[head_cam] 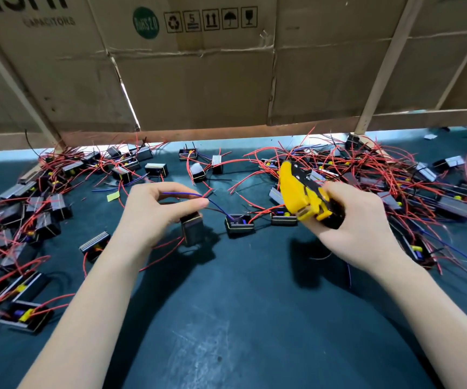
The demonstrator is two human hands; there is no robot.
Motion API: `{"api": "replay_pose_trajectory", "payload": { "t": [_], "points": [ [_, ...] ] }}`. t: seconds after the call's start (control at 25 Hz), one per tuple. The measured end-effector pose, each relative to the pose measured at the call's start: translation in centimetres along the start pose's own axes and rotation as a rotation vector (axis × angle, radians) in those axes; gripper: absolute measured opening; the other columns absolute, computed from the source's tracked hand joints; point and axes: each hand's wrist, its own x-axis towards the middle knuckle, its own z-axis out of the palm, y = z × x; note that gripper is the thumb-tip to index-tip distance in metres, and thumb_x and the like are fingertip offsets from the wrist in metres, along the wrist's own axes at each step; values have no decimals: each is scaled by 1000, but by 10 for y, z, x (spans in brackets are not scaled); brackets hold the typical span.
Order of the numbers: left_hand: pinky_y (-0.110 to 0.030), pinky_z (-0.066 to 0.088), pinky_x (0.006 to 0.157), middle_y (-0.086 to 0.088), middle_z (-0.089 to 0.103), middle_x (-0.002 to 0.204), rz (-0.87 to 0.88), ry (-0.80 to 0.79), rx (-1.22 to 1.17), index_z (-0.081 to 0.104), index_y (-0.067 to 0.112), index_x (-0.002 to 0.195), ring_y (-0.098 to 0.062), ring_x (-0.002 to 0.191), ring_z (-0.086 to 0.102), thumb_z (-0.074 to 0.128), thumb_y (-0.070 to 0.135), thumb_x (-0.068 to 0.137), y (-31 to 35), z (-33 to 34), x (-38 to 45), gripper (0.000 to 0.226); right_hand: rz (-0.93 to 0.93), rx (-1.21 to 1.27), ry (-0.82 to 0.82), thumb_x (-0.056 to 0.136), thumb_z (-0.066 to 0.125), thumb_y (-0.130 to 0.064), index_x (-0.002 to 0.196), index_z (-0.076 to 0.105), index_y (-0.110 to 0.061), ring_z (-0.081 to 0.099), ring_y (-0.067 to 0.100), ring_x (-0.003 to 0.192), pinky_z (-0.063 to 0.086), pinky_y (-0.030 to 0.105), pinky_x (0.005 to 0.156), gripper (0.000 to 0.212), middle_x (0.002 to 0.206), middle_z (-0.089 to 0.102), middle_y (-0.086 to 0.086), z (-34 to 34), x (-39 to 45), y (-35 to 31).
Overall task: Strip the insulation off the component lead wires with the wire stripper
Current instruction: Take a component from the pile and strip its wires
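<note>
Reaching over the dark teal work mat [240,318], two bare forearms leave a wide bare stretch of mat between and below them. The left hand [153,211] has its thumb and forefinger curled together, pinching a thin blue lead wire [215,204] that runs down and to the right into a small open-topped black component housing [239,224] resting on the mat. A second black block [192,227] hangs or stands just under the left fingers; which, I cannot tell. The right hand [358,223] grips the yellow-and-black wire stripper [302,196] by its handles, head tilted up and left, apart from the blue wire. Just beside the stripper lies another open black housing [283,219] with a red lead.

Left of the arms, black housings with yellow and blue parts inside lie in a scattered left heap [35,209], red wires trailing to the mat's left edge. On the right, a denser right tangle of red-wired housings [381,175] crowds close behind the right hand. A small yellow-green paper slip [113,196] lies beyond the left hand.

Farther back, flattened brown cardboard sheets [198,74] printed with handling symbols form a wall on pale frame bars [381,66], a bright gap showing beneath them.
</note>
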Motion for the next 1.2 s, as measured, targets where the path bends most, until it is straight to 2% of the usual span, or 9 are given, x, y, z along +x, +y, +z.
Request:
{"api": "replay_pose_trajectory", "payload": {
  "t": [0.16, 0.24, 0.36, 0.52, 0.72, 0.8, 0.88, 1.0, 1.2],
  "points": [
    [-18, 48, 53, -6, 74, 73, -159, -80, -136, 78, 13, 78, -16, 65, 69, 87, 24, 62, -4, 22, -7, 21, 35, 441, -452, 84, 71, -37, 79, 65, -12, 57, 31, 75, 49, 44, 71, 26, 77, 63, 13, 1, -6, -23],
    [-23, 51, 60, 0, 76, 77, -148, -225, -125, 79, 20, 77, -10, 68, 68, 86, 36, 51, -4, 30, -10, 32, 23, 492, -559, 87, 72, -33, 82, 66, -17, 57, 27, 77, 49, 39, 73, 18, 79, 64, 8, 6, -8, -30],
    [-35, 52, 77, 3, 77, 93, -38, -336, -85, 79, 20, 77, -11, 80, 68, 94, 29, 49, 2, 26, -9, 34, 34, 495, -577, 88, 71, -32, 77, 59, -23, 48, 11, 69, 39, 29, 67, 20, 72, 55, 0, 12, -7, -32],
    [-32, 45, 73, -3, 71, 120, 25, -443, -194, 76, 20, 69, -6, 66, 66, 87, 29, 54, 6, -8, -3, 21, 126, 491, -534, 89, 68, -37, 95, 67, -16, 62, 19, 89, 48, 42, 89, 21, 91, 69, 1, 21, 0, -27],
    [-30, 55, 76, -10, 66, 126, 159, -613, -247, 74, 19, 67, -34, 81, 68, 78, 14, 62, 8, -25, -7, 8, 152, 374, -415, 82, 68, -46, 78, 51, -21, 47, 10, 69, 42, 34, 72, 30, 71, 55, -7, 38, 7, -26],
    [-31, 56, 69, -9, 71, 113, 193, -633, -202, 74, 18, 67, -43, 83, 61, 79, 15, 62, 8, -26, -8, 8, 155, 310, -360, 80, 66, -51, 78, 51, -21, 51, 12, 72, 44, 34, 74, 34, 73, 57, -6, 43, 8, -24],
    [-28, 54, 63, -1, 71, 91, 183, -662, -181, 75, 19, 68, -33, 70, 65, 79, 15, 63, 11, -28, -10, 7, 165, 264, -321, 80, 65, -54, 77, 50, -21, 52, 14, 74, 44, 36, 73, 36, 73, 56, -5, 47, 11, -23],
    [-25, 55, 63, -8, 69, 72, 135, -647, -109, 75, 15, 70, -20, 60, 67, 85, 18, 65, 13, -20, -11, 11, 167, 253, -292, 81, 64, -52, 75, 49, -20, 49, 13, 70, 41, 33, 69, 37, 71, 55, -4, 49, 14, -21],
    [-20, 53, 62, -13, 70, 67, -10, -460, -37, 76, 7, 72, -15, 61, 63, 80, 15, 67, 5, 15, -11, 10, 186, 356, -24, 87, 67, -45, 72, 52, -5, 39, 19, 61, 35, 35, 62, 45, 61, 46, 7, 34, 8, -14]
  ]
}}
